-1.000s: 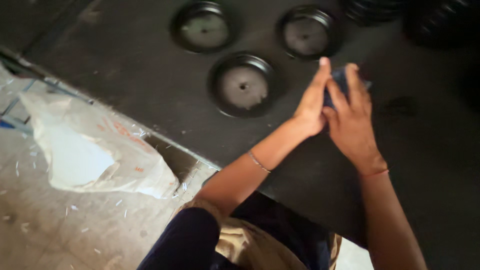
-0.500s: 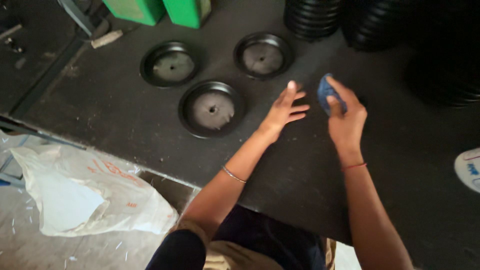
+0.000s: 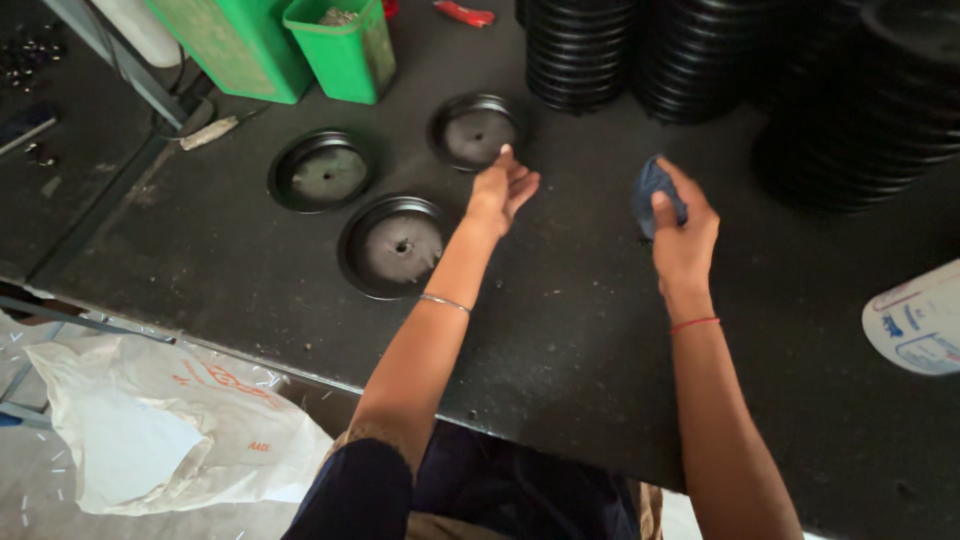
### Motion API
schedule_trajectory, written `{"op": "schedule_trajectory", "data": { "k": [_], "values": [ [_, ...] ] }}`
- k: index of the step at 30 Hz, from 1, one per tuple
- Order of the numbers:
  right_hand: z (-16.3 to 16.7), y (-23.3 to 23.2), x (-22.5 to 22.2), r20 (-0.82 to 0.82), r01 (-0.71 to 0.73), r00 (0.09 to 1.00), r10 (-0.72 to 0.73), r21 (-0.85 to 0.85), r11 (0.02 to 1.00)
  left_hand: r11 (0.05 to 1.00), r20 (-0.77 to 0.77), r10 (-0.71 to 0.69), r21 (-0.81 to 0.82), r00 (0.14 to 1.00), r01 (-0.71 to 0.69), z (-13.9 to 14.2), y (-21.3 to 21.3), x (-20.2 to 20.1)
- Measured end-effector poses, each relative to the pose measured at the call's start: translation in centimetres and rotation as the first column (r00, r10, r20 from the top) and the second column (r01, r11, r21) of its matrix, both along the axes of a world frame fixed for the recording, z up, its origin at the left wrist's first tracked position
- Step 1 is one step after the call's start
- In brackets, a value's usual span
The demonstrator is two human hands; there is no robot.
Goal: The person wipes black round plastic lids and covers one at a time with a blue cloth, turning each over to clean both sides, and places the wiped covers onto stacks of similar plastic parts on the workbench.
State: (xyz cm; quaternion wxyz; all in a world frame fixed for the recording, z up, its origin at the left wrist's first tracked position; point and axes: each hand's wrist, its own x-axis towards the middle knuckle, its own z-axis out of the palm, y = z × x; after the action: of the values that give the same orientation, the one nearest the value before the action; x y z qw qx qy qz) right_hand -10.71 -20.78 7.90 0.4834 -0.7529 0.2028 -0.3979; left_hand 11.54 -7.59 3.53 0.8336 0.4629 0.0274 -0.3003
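Blue cloth (image 3: 655,190) sits bunched in the right hand (image 3: 685,235), clamped near the bench's (image 3: 560,330) middle. Left hand (image 3: 503,188), fingers loosely spread and holding nothing, reaches the rim of a black disc (image 3: 473,130) toward the far edge.

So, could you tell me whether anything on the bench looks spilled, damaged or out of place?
Nothing stands out. Three black discs lie flat, the stacks stand straight, and the right hand holds a blue cloth.
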Motion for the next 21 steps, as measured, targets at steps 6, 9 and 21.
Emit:
{"op": "schedule_trajectory", "data": {
  "k": [6, 9, 21],
  "values": [
    [0.1, -1.2, -0.6, 0.083, -0.022, 0.996, 0.02, 0.026, 0.999, 0.993, 0.163, -0.105, 0.078, 0.981, 0.093, -3.2, 3.0, -1.7],
    [0.1, -1.4, -0.7, 0.069, -0.01, 0.998, 0.006, 0.065, 0.998, 0.989, 0.207, -0.123, 0.109, 0.97, 0.102, -3.7, 5.7, -1.1],
    [-1.7, -2.5, 0.0, 0.131, -0.034, 0.991, 0.018, 0.12, 0.992, 0.994, 0.185, -0.104, 0.059, 0.977, 0.094, -3.9, 12.6, 3.7]
  ]
}}
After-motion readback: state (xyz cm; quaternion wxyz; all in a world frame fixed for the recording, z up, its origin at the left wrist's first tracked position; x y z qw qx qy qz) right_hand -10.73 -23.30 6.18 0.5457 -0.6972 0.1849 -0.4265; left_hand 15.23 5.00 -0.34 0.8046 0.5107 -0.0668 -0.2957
